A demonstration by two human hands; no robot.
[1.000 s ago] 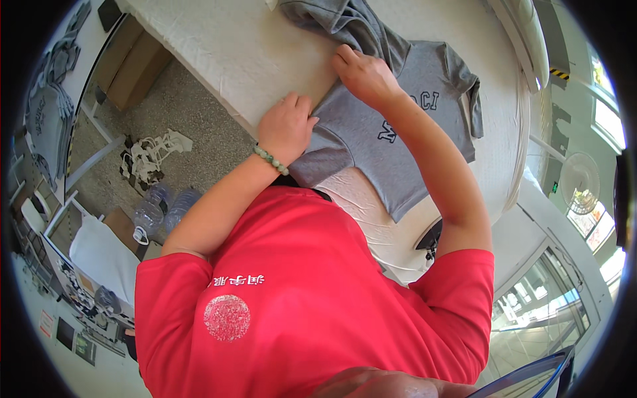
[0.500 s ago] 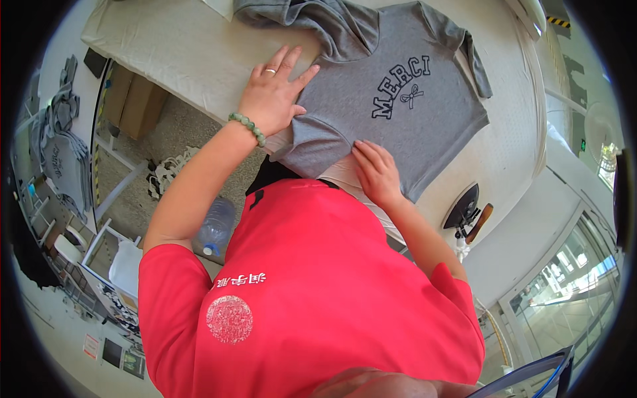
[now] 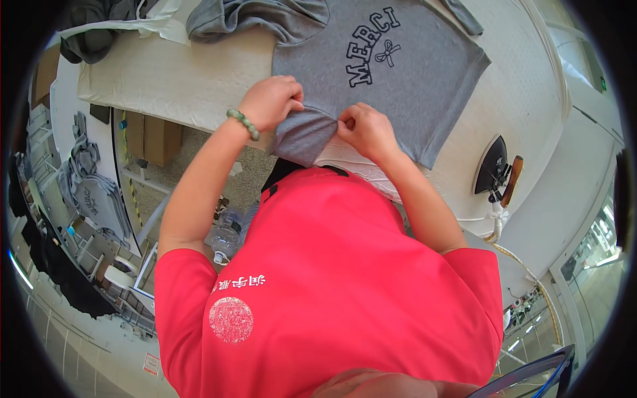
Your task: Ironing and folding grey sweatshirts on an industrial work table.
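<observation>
"Grey cloth: how is it lying?"

"One hooded top (image 3: 411,86) is stretching across the upper middle of the frame, its hood (image 3: 259,18) pointing upper left, its long axis sloping down rightward to the hem (image 3: 458,114)."

"What's being held?"

"Left hand (image 3: 271,103), nearly closed, is pinching the near sleeve (image 3: 304,138); right hand (image 3: 370,131), also nearly closed, is gripping that sleeve's right edge."

"Further right?"

"One iron (image 3: 492,166) is resting on the table (image 3: 531,126)."
</observation>
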